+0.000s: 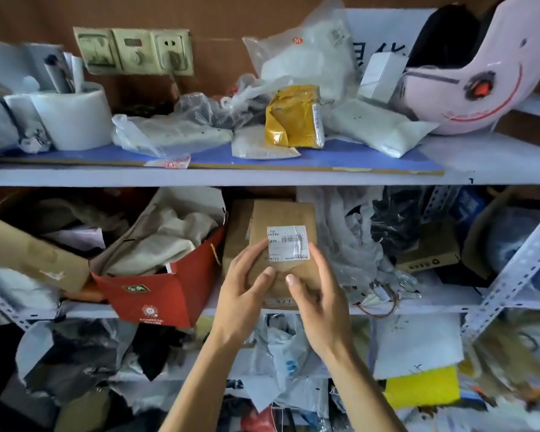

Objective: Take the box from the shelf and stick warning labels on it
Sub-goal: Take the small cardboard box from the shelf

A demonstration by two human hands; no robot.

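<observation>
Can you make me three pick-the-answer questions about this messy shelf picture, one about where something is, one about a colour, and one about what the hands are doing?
1. Where is the pink helmet?
A. top shelf, right end
B. on the floor
C. inside the red box

2. What colour is the parcel in the middle of the top shelf?
A. green
B. yellow
C. purple

3. What are the left hand and right hand doing?
A. hanging empty
B. tearing a bag
C. holding the cardboard box between them

Answers: 1 A, it leans at the right end of the upper shelf. 2 B, its wrapping is yellow. 3 C, fingers of both hands lie on the box with the white label.
</observation>
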